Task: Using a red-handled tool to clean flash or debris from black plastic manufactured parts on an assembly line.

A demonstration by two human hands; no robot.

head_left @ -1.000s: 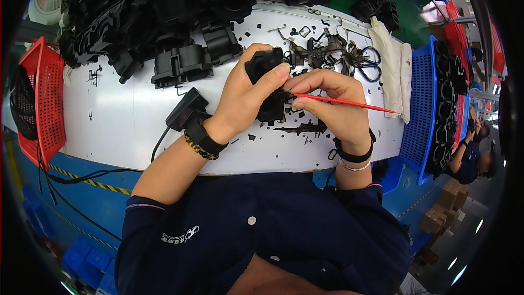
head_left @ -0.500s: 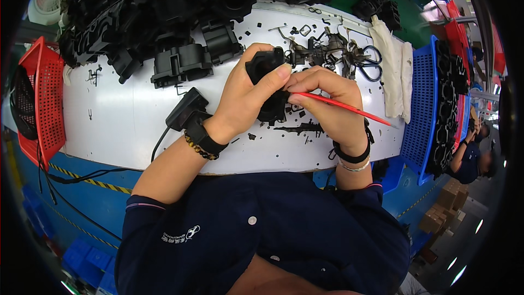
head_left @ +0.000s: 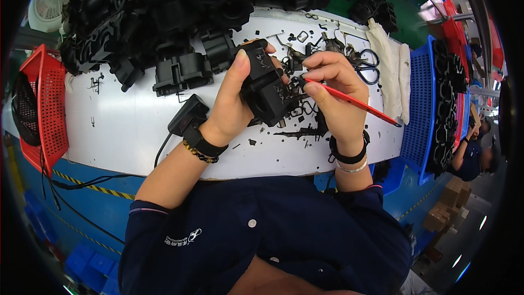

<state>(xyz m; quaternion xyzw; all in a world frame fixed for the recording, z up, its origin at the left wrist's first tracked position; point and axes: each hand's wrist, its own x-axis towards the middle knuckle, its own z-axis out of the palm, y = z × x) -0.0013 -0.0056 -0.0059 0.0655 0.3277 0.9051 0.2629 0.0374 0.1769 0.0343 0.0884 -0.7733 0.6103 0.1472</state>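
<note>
My left hand (head_left: 232,95) is closed around a black moulded plastic part (head_left: 266,84), held tilted above the white table. Its thumb lies along the part's left side and its fingertips show past the far edge. A slim red pen-like tool (head_left: 355,100) is pinched between the thumb and fingers of my right hand (head_left: 339,90). The tool's inner tip is close to the right side of the part; whether it touches cannot be made out. Black scraps and trimmings (head_left: 303,128) lie on the table beneath and beyond both hands.
Black moulded parts (head_left: 164,11) are heaped along the far side. Nearer stand another black part (head_left: 183,72) and a black corded device (head_left: 188,113). Scissors (head_left: 368,67) and white cloth (head_left: 388,71) lie right. A red basket (head_left: 50,109) and blue basket (head_left: 419,104) flank the table (head_left: 117,131).
The black part has been turned in my left hand, so another side of it shows. My right hand has shifted slightly right, away from the part, still with the red tool.
</note>
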